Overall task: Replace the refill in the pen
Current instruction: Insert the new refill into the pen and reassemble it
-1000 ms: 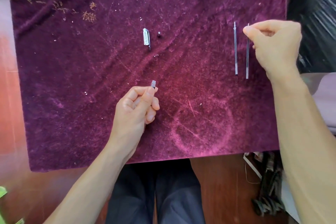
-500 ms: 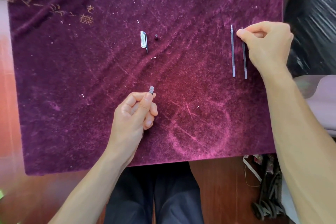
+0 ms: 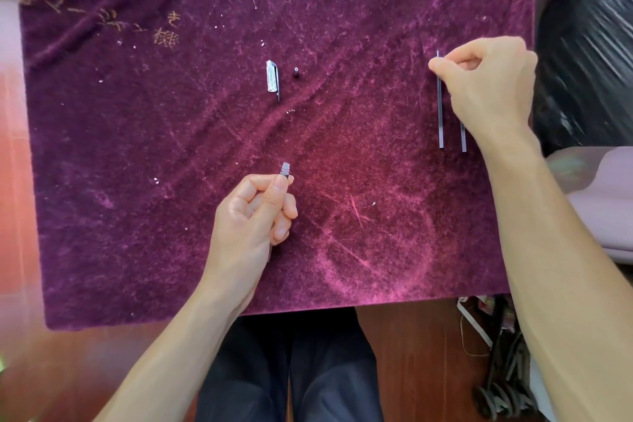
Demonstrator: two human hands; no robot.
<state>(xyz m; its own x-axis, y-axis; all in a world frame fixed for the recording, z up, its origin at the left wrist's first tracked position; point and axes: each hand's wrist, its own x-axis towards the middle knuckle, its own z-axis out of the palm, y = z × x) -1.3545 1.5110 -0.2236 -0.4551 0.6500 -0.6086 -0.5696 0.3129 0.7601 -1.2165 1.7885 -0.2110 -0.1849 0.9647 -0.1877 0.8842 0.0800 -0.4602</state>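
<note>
Pen was found already taken apart: cap [image 3: 272, 77] and a small dark tip piece [image 3: 296, 72] were laid near the middle of the purple cloth [image 3: 137, 181], just beside each other. Pen barrel [image 3: 285, 169] was held in the left hand [image 3: 255, 216], fingers closed round it, threaded open end sticking out past the fingertips; long axis ran roughly away from the person, open end pointed to the far edge of the cloth. Two refills were laid side by side at the right, long axes parallel and also running near-to-far. The left refill [image 3: 440, 106] was pinched near its far tip by thumb and forefinger of the right hand [image 3: 489, 86]; whether it had been lifted clear of the cloth could not be told. The other refill [image 3: 463, 139] was mostly hidden under that hand, only its near end seen. Which refill was old and which new could not be told. Judged done: disassembly, old refill out. Judged left: chosen refill to be fed into the barrel's open end, tip piece screwed back, cap refitted.
</note>
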